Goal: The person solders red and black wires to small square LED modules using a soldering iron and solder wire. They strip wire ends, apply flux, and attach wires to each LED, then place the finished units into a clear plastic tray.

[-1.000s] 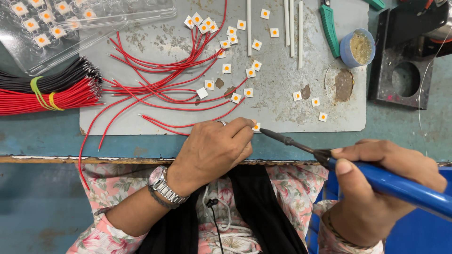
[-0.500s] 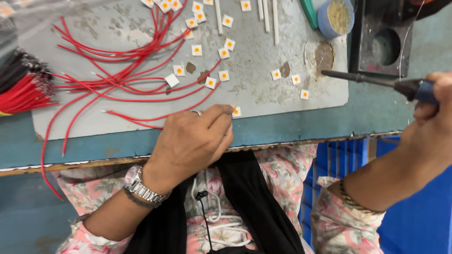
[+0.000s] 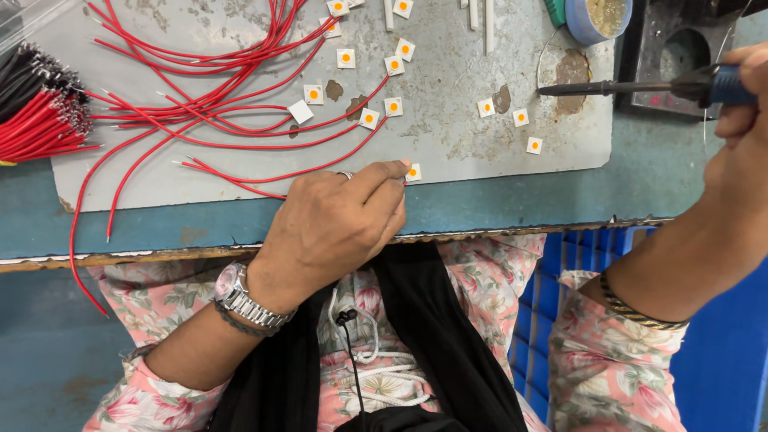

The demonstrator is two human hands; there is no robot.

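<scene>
My left hand (image 3: 336, 224) rests at the near edge of a grey work plate (image 3: 448, 160), fingers pinched on a red wire (image 3: 264, 178) whose end meets a small white square chip with an orange dot (image 3: 413, 172). My right hand (image 3: 740, 120) is raised at the far right and grips the blue handle of a soldering iron (image 3: 640, 86). The iron's dark tip points left, above a brown stain on the plate, well clear of the chip at my left fingers.
Many loose red wires (image 3: 200, 88) fan across the plate's left half. Several white chips (image 3: 392, 64) lie scattered mid-plate. A bundle of red and black wires (image 3: 36, 112) sits far left. A blue pot of paste (image 3: 596, 16) and a dark stand (image 3: 680, 56) are at top right.
My right hand has carried the soldering iron away from the chip, up and to the right. My left hand stays pinched on the wire by the chip.
</scene>
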